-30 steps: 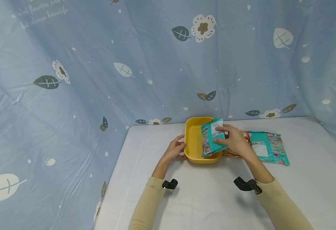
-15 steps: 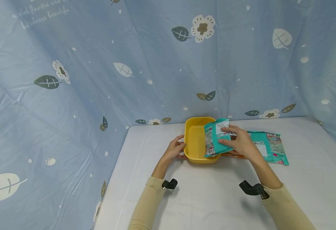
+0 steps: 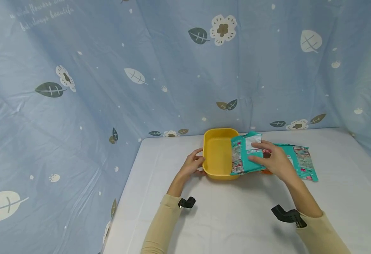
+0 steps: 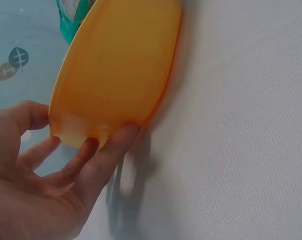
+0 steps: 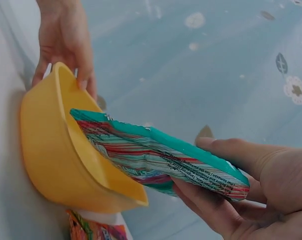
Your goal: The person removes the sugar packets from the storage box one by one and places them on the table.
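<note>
A yellow plastic tub (image 3: 219, 155) stands at the back of the table. My left hand (image 3: 192, 164) holds its left end, with bent fingers against the wall and rim in the left wrist view. My right hand (image 3: 275, 158) pinches a teal snack packet (image 3: 243, 158) between thumb and fingers. That packet is tilted over the tub's right rim, and its printed edge shows in the right wrist view. Beyond the right hand lies another teal packet (image 3: 304, 160). An orange-red packet (image 5: 93, 230), mostly hidden in the head view, lies beside the tub.
A white cloth covers the table (image 3: 229, 215). Blue curtain (image 3: 172, 98) with leaf and flower prints hangs behind and to the left, meeting the table's back edge. Black camera mounts sit on both wrists.
My right hand has moved to the right with the teal packet, from over the tub's inside to its right rim, covering more of the orange packet. The left hand and tub have stayed put.
</note>
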The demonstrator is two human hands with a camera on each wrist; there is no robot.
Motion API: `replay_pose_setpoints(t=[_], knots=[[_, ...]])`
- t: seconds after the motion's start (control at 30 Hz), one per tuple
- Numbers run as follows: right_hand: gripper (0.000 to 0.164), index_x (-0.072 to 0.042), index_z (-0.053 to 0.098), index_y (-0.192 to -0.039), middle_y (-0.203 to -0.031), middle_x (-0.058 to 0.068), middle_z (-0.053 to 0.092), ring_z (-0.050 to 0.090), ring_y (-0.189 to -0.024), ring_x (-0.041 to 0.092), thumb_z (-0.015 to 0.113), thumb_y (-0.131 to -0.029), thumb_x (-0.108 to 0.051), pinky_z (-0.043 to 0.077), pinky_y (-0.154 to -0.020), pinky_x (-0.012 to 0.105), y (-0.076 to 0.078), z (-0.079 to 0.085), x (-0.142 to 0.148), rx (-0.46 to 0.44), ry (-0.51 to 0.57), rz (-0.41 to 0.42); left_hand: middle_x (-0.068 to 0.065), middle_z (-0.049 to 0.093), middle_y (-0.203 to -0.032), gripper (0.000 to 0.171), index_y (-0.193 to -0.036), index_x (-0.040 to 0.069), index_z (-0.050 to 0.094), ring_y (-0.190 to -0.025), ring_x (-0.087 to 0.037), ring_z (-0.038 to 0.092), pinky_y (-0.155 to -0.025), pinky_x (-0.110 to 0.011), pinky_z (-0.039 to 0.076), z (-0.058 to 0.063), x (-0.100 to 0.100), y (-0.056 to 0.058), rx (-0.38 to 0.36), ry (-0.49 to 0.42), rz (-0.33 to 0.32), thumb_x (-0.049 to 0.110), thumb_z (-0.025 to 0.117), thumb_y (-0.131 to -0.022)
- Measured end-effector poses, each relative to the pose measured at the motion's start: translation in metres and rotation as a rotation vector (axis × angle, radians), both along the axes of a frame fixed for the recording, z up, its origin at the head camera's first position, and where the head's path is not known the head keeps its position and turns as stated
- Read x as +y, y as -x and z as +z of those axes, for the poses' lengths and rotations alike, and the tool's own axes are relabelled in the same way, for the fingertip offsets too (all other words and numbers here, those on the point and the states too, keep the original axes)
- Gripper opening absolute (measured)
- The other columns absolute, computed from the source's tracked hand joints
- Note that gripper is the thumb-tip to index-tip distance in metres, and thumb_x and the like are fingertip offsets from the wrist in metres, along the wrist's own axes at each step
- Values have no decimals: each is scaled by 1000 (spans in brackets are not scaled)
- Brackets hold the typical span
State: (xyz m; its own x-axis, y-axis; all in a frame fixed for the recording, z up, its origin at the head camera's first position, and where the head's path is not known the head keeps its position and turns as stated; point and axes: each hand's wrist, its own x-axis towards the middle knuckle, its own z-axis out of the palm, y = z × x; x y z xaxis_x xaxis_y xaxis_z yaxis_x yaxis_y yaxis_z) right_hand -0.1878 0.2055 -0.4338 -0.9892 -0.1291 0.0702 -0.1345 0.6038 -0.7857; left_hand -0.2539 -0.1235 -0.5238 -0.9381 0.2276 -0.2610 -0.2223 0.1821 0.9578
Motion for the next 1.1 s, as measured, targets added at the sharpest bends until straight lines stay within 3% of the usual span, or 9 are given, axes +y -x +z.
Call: replay_pose_setpoints(t=[0.27,0.57,0.77,0.87,1.0,1.03,1.1], knots=[[63,-6,56,-137,-155,30,28,39,-134,52,72,-88,-40,42,-104,64,-11,-7,13,31,47,-2,-17,56,-130,52,-147,28,43,-101,-27,69,-77,-51,62,1,1,-1,1,3,1,22,57,-97],[61,-8,55,-139,-154,29,32,38,-137,49,71,-88,-38,45,-100,49,-25,-19,25,40,49,-11,-16,55,-129,52,-147,29,43,-100,-26,69,-76,-50,62,1,2,-1,0,8,8,23,57,-97],[64,-10,54,-141,-155,28,30,36,-137,49,71,-88,-41,44,-99,50,-36,-22,30,26,40,-50,-16,56,-128,51,-146,29,45,-96,-23,69,-74,-49,62,0,2,-1,2,5,8,23,57,-97],[64,-12,54,-141,-155,28,31,35,-139,48,72,-87,-41,51,-98,37,-41,-23,33,24,39,-65,-15,56,-128,51,-146,30,45,-95,-22,69,-74,-49,62,0,2,0,-5,4,12,23,57,-97],[63,-12,55,-139,-154,26,34,30,-142,47,73,-86,-41,50,-90,8,-46,-29,38,18,49,-68,-16,56,-129,53,-147,29,43,-96,-24,69,-73,-48,63,-1,1,1,-3,9,9,23,57,-97],[64,-12,55,-139,-155,26,33,30,-142,47,73,-86,-42,49,-89,5,-47,-30,39,11,52,-68,-16,56,-129,53,-148,28,43,-97,-25,69,-73,-47,63,-1,2,1,-2,12,9,24,58,-97],[64,-12,55,-140,-155,26,33,35,-139,49,72,-86,-43,52,-89,11,-50,-34,40,-3,47,-74,-15,55,-129,55,-149,28,42,-98,-26,69,-73,-47,63,-1,2,1,-1,16,6,24,58,-97]])
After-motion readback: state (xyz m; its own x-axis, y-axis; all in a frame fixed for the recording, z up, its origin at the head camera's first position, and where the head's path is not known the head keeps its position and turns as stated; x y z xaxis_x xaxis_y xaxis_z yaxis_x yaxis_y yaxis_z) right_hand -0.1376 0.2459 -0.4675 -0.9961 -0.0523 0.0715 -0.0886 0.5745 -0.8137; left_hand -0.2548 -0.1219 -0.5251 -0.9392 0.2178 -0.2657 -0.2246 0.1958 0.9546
